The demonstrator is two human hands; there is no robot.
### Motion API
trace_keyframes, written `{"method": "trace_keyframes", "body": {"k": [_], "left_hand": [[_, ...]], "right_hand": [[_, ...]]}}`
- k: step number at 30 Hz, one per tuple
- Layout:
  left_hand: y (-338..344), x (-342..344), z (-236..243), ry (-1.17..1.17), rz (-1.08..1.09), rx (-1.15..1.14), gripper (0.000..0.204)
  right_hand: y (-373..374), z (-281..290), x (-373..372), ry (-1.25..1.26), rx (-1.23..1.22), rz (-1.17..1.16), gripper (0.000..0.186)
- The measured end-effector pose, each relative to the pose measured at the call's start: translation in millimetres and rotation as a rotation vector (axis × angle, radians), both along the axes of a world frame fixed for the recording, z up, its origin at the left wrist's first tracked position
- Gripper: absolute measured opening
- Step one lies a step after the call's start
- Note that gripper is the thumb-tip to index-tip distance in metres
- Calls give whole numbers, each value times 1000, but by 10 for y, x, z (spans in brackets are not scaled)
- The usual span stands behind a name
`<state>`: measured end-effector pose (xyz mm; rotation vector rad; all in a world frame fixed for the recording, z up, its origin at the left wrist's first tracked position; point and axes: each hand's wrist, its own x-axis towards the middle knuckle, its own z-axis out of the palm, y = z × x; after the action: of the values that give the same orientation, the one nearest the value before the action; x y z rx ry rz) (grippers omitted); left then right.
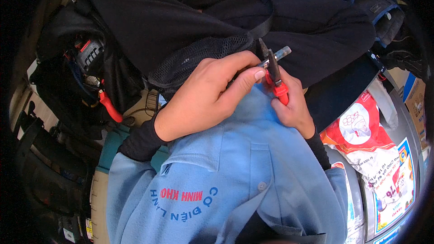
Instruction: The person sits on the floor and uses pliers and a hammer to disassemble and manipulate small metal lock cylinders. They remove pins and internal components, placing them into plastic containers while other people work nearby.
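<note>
Because the metal tube [284,53] has no bench under it and is held up in the air just above the wearer's lap, its steadiness depends on the fingers alone. The left hand [210,90] pinches it near one end between thumb and bent forefinger; the right hand [294,104] is wrapped around the red handles of the pliers [274,68], whose dark jaws stand spread at the tube, one in front of it. Whether they bite on the metal cannot be told.

The likeliest mishap, I judge, is a nip: the left thumb tip lies just beside the pliers, so a slip along the round, smooth tube could catch skin. Squeezing hard at one spot might flatten or score the wall, and twisting against so short a hold could spin the tube out of the pinch. If dropped, it would probably land on the light-blue shirt [244,131] or the black trousers [316,22], or catch in the black mesh fabric [199,61] below the left hand.

Off to the left, a red-handled tool [110,107] pokes out past the lower right edge of the black tool bag [58,81], where a passing sleeve could knock it loose.
</note>
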<state>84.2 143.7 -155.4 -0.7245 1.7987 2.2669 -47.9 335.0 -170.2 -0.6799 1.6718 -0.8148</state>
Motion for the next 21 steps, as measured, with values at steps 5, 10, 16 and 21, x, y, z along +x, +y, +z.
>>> {"method": "trace_keyframes", "body": {"k": [5,10,16,21], "left_hand": [[-41,-29,38,50,-13,-127,17],[11,-32,15,109,43,-223,15],[-14,-32,20,117,-5,-196,16],[-41,-41,12,62,-25,-164,17]], "right_hand": [[-99,98,4,-104,-99,-22,57],[-86,54,-8,-25,-91,-17,53],[6,-13,27,100,-87,-32,41],[19,-62,102,94,-81,-100,38]]}}
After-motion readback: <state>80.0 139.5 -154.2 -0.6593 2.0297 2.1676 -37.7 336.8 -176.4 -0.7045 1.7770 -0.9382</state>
